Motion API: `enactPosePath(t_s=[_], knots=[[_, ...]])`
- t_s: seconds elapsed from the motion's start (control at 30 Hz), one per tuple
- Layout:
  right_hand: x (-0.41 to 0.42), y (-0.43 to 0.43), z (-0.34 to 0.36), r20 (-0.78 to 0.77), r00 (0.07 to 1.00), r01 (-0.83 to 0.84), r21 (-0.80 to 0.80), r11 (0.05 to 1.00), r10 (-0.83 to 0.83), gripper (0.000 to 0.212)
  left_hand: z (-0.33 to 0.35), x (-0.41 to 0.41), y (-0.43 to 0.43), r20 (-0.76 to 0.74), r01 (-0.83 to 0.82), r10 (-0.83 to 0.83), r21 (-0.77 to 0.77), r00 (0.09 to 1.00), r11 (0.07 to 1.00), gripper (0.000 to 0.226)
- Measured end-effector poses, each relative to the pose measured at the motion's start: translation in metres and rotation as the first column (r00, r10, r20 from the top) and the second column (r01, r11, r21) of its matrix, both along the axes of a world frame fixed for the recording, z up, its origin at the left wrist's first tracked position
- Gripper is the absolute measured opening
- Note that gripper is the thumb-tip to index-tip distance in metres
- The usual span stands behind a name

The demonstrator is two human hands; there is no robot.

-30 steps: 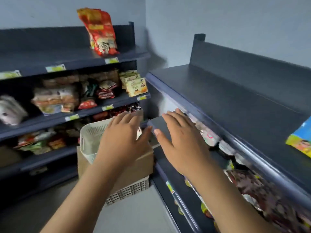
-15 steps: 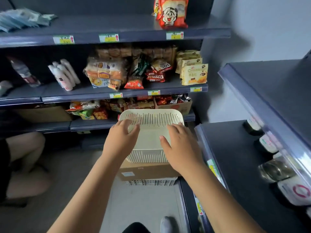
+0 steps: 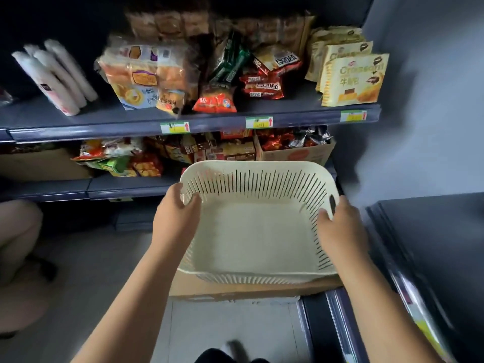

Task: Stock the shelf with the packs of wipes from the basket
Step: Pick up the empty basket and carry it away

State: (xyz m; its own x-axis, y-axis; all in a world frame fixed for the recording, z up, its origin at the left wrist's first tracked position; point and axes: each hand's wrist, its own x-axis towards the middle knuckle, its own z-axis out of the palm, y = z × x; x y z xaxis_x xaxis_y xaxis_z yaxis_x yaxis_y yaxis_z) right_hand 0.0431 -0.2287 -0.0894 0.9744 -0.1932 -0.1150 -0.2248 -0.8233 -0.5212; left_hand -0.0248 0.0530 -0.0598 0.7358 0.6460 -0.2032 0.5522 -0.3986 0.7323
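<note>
- Basket (image 3: 256, 231), centre frame, sits over a cardboard box (image 3: 235, 290); no packs of wipes visible inside.
- Left hand (image 3: 175, 218) grips its left rim, right hand (image 3: 340, 224) its right rim, fingers curled over.
- Long axis runs across the frame, between the hands; neither is nearer.

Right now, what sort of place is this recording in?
Most likely a small grocery shop: tiered shelves hold snack packs, price tags line their front edge, and a carton of stock sits below. The left hand and right hand grip a basket.
</note>
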Motion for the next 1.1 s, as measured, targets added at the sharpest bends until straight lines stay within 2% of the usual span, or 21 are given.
enactPosePath(t_s=[0.1, 0.2, 0.37, 0.57, 0.7, 0.8, 0.93, 1.1], knots=[[0.006, -0.006, -0.010, 0.004, 0.995, 0.094, 0.136, 0.986, -0.096, 0.020, -0.011, 0.006, 0.013, 0.078, -0.064, 0.072, -0.102, 0.994, 0.993, 0.043], [0.000, -0.005, 0.004, 0.032, 0.993, 0.100, 0.230, 0.968, -0.110, 0.025, -0.001, 0.005, 0.017, 0.127, -0.106, 0.131, -0.192, 0.983, 0.976, 0.028], [-0.010, 0.020, 0.071, 0.187, 0.981, 0.004, 0.207, 0.978, -0.044, 0.016, 0.063, -0.010, 0.026, 0.186, -0.148, 0.180, -0.173, 0.966, 0.974, 0.051], [-0.013, 0.072, 0.180, 0.261, 0.964, -0.098, 0.148, 0.984, 0.057, 0.028, 0.182, -0.046, 0.066, 0.311, -0.223, 0.269, -0.177, 0.912, 0.959, 0.024], [-0.020, 0.113, 0.233, 0.279, 0.945, -0.221, 0.148, 0.964, 0.173, 0.042, 0.232, -0.086, 0.092, 0.318, -0.297, 0.331, -0.153, 0.888, 0.943, 0.035], [-0.027, 0.148, 0.255, 0.280, 0.922, -0.315, 0.147, 0.938, 0.266, 0.053, 0.251, -0.122, 0.108, 0.325, -0.366, 0.387, -0.127, 0.863, 0.922, 0.034], [-0.043, 0.194, 0.271, 0.280, 0.856, -0.487, 0.148, 0.861, 0.435, 0.052, 0.263, -0.179, 0.123, 0.348, -0.549, 0.569, -0.166, 0.745, 0.819, 0.035], [-0.077, 0.259, 0.276, 0.298, 0.664, -0.741, 0.140, 0.657, 0.686, 0.049, 0.267, -0.271, 0.118, 0.353, -0.759, 0.773, -0.214, 0.527, 0.615, 0.023]])
